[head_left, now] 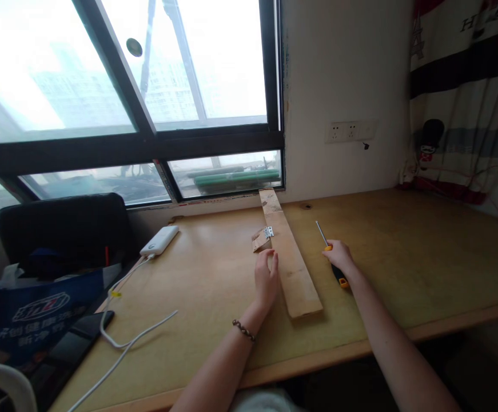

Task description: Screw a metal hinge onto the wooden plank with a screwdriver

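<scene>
On the table lies a long wooden board (294, 266), running from near the window sill toward me. A metal hinge (268, 232) sits at its left edge, where a small wood block (259, 240) adjoins it. Just below that block is my left hand (266, 280), its fingers loosely curved with a gap to the thumb and nothing visible between them. Whether its fingertips touch the block I cannot tell. To the right of the board, my right hand (338, 256) grips a screwdriver (341, 278) with a black and yellow handle, its metal shaft pointing away from me.
A white power bank (159, 241) with a white cable (139, 337) lies on the table (403, 252) at left. Beyond the left edge are a black chair back (64, 229) and a blue bag (30, 315). Behind stand a window, wall sockets (350, 131) and a curtain (467, 103).
</scene>
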Action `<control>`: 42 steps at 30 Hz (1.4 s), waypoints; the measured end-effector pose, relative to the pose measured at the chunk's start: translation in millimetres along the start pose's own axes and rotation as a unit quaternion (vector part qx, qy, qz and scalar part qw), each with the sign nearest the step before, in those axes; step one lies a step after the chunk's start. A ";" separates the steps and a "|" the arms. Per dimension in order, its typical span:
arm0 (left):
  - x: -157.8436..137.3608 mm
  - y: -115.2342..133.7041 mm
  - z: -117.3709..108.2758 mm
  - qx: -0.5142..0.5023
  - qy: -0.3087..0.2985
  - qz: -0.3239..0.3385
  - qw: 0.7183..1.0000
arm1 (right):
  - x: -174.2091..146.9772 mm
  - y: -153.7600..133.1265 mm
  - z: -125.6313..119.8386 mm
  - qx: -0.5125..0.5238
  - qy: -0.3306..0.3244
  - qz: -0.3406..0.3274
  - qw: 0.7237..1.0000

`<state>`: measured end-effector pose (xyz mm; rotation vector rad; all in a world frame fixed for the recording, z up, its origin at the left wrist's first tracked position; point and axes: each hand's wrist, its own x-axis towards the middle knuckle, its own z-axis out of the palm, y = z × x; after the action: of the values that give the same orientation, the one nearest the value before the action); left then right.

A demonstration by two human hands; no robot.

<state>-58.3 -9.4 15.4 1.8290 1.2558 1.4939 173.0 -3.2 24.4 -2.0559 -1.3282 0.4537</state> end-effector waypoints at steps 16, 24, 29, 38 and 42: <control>7.3 -22.6 3.7 -0.176 0.013 -0.213 0.961 | -1.3 3.0 2.3 -0.212 0.016 0.033 0.977; 6.3 -19.8 4.0 -0.177 0.011 -0.200 0.964 | -2.5 2.7 2.0 -0.214 0.005 0.021 0.976; 6.5 -19.3 3.4 -0.182 0.013 -0.203 0.962 | -0.9 3.6 3.3 -0.213 0.007 0.021 0.977; 6.3 -22.2 4.0 -0.176 0.010 -0.207 0.962 | -3.6 2.1 1.3 -0.213 0.010 0.023 0.977; 6.2 -21.6 4.0 -0.178 0.014 -0.204 0.963 | -6.0 -0.4 -0.7 -0.213 0.006 0.025 0.977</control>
<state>-62.3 6.9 0.0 1.2343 1.1951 1.4038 170.5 -8.7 24.8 -2.4366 -1.4662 0.1856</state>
